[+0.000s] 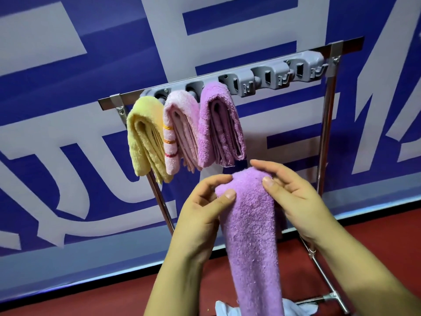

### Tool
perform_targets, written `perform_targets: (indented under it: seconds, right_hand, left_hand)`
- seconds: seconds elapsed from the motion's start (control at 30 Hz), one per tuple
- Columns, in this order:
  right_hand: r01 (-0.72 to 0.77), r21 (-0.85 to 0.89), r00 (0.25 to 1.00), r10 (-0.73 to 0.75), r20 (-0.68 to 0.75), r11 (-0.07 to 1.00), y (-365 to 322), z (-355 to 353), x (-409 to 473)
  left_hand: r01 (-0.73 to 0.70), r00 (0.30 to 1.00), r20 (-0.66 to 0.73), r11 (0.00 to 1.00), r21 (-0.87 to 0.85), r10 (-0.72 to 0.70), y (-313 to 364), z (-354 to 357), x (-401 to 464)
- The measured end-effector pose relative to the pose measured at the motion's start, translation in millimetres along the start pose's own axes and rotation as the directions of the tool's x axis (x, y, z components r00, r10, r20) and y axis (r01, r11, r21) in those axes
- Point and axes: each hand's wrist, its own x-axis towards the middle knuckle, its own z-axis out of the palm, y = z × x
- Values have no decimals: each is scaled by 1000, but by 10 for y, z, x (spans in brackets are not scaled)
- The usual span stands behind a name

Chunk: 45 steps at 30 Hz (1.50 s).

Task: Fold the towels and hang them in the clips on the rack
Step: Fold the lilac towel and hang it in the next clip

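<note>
In front of a metal rack point(328, 124) set against a blue banner point(68, 92) with large pale lettering, a person holds a folded purple towel point(250, 224) up with both bare hands. The left hand point(205, 206) grips the towel's left edge, thumb pressed across the front of the cloth and the fingers curled behind it near the folded top. The right hand point(293, 199) holds the opposite edge, thumb on the front, the index finger arched over the rounded top of the fold and the other fingers wrapped behind. Both forearms rise from the lower edge of the view, angled inward toward the towel, which hangs straight down between them in a long narrow strip.

Above the hands, a gray clip bar point(250, 80) runs along the rack's top rail. Three folded towels hang from its left end, side by side and touching: a yellow towel point(145, 137), a pink towel point(180, 131) with orange and red stripes, and a lilac towel point(218, 124). The clips to the right hold nothing. White cloth point(227, 309) lies on the red floor point(364, 242) below the hands.
</note>
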Motion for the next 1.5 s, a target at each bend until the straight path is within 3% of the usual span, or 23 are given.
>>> perform_targets:
  seconds: [0.13, 0.27, 0.47, 0.6, 0.8, 1.17, 1.5]
  right_hand:
    - [5, 13, 997, -6, 81, 1000, -49, -17, 2]
    - [-3, 30, 985, -3, 171, 1000, -57, -41, -46]
    - [-9, 119, 994, -5, 111, 993, -89, -74, -15]
    - [-19, 205, 989, -12, 148, 979, -121, -74, -27]
    - [-203, 494, 973, 117, 199, 846, -165, -82, -21]
    - [-303, 394, 944, 216, 250, 868, -167, -90, -10]
    - [-248, 409, 950, 138, 281, 878, -183, -69, -22]
  left_hand:
    - [-144, 988, -39, 988, 50, 146, 48, 76, -26]
    - [-190, 981, -35, 978, 85, 193, 133, 79, -51]
    - [-159, 985, -60, 986, 42, 161, 201, 56, -38]
    - [-125, 991, -55, 992, -16, 124, 248, 30, -30]
    - [-85, 996, 14, 996, -27, 85, 280, 5, -18]
    - [-78, 996, 39, 996, -52, 80, 279, 55, -27]
    - [-87, 995, 45, 995, -40, 88, 220, -10, -16]
